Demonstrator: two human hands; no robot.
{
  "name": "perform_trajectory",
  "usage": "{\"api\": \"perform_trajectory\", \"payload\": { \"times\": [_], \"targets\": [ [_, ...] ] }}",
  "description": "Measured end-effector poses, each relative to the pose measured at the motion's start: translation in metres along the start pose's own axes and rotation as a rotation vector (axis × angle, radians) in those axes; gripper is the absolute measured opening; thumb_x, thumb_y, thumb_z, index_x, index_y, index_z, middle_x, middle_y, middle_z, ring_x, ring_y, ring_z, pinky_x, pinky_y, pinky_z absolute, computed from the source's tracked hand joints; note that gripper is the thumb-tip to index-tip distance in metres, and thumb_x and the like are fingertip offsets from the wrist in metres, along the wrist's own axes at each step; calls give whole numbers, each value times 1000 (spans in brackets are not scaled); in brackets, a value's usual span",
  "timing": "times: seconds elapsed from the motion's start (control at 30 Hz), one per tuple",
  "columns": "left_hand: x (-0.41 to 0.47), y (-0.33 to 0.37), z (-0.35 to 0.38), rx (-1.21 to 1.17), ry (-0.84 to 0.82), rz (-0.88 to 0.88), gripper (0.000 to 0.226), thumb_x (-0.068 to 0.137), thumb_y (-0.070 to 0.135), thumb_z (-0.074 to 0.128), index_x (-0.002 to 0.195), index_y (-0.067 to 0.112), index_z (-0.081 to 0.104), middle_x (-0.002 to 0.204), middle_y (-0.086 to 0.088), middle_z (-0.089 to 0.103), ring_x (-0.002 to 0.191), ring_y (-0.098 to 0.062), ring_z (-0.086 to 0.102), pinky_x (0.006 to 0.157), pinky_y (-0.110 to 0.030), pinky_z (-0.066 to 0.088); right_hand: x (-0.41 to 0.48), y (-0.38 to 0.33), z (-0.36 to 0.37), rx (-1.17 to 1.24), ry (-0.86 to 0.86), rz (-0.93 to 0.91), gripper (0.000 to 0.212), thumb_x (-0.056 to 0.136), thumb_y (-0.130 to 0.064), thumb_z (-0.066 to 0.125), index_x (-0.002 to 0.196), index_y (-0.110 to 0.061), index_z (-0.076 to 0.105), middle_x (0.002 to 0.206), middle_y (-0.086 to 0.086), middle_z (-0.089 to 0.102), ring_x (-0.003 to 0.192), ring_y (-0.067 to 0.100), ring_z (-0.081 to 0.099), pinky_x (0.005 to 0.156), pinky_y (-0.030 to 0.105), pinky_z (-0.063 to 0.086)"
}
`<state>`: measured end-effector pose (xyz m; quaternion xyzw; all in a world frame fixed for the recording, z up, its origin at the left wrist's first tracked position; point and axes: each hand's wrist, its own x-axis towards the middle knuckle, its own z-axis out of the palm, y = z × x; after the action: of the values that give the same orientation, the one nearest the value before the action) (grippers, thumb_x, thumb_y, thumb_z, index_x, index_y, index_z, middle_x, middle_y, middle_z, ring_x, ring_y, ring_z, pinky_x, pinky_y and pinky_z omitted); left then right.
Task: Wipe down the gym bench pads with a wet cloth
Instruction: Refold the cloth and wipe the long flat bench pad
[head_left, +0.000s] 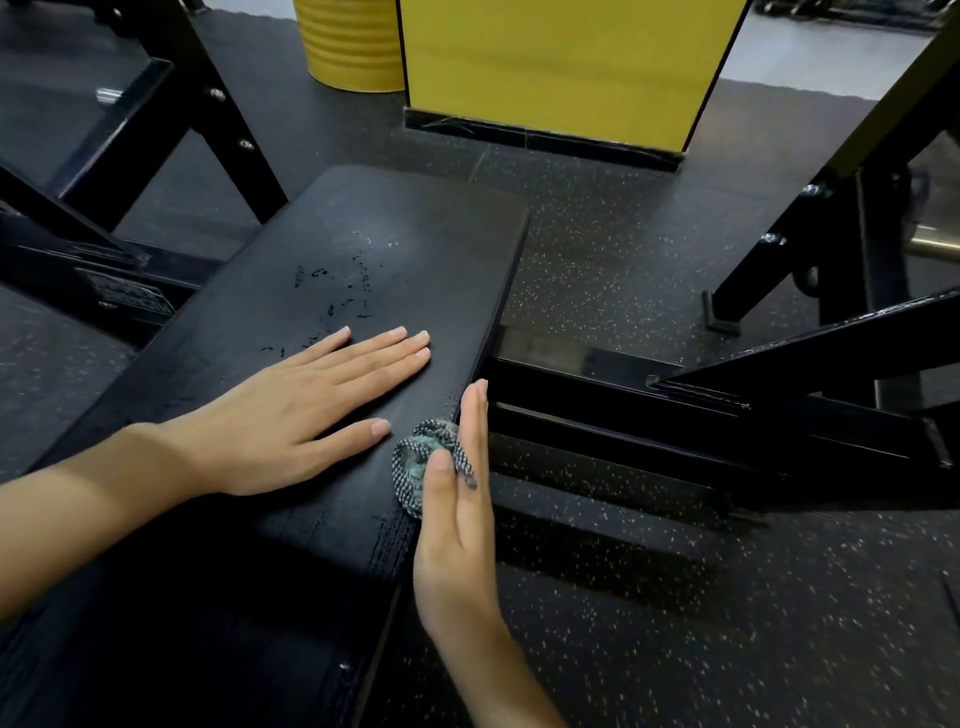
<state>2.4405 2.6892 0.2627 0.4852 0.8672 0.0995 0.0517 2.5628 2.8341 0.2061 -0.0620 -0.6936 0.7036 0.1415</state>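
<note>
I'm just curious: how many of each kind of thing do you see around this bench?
Hands: 2 (left hand, right hand)
Cloth: 1
Bench pad: 1
Yellow drum: 1
Yellow pillar: 1
Total: 6

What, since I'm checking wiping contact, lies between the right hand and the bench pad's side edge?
The bunched checked cloth lies there: the right hand holds it with thumb and straight fingers against the bench pad edge. The head view shows it.
</note>
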Motion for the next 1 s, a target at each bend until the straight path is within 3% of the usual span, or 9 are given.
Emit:
{"api": "perform_trajectory", "payload": {
  "times": [0.17,0.33,0.47,0.63,0.73,0.83,1.0],
  "targets": [
    [6,-2,1,0,10,-4,59,104,49,21,159,30,7,165,17,4,152,-4,3,122,-32,0,32,7,-3,6,32,4,54,99,-34,28,151,-30,13,161,-20,7,144,-12,4,121,20,6],
    [12,-5,3,9,2,-14,59,104,49,17,159,31,6,165,18,1,152,-3,1,122,-33,0,85,12,-10,-15,82,35,57,101,-35,27,154,-19,14,163,-9,9,148,-3,7,124,30,7],
    [13,-6,5,19,7,-23,59,104,47,17,159,30,5,165,18,0,152,-3,0,122,-33,-2,112,8,-13,-31,99,82,50,108,-23,27,156,-16,13,164,-6,8,149,3,7,123,34,8],
    [14,-6,6,27,0,-31,60,103,48,17,159,30,3,165,18,-2,151,-2,-2,122,-32,-2,99,5,-13,-48,62,93,53,107,-30,28,156,-21,10,164,-10,5,149,1,4,124,34,8],
    [14,-6,6,32,13,-33,60,104,47,18,159,30,3,165,18,-1,151,-2,0,122,-32,-2,74,5,-10,-55,41,37,59,99,-41,29,153,-29,9,163,-14,4,148,-4,2,124,35,7],
    [14,-5,7,39,26,-29,59,104,47,19,159,30,3,165,18,0,152,-2,1,122,-32,-1,42,5,-9,-64,-22,-25,53,99,-39,30,146,-39,7,161,-21,2,146,-8,-2,124,33,4],
    [14,-4,7,35,43,-24,59,104,48,17,159,29,5,165,17,1,152,-3,3,122,-32,0,40,6,-7,-91,-45,-81,55,98,-48,26,148,-39,4,161,-21,-1,147,-6,-4,123,27,2]
  ]
}}
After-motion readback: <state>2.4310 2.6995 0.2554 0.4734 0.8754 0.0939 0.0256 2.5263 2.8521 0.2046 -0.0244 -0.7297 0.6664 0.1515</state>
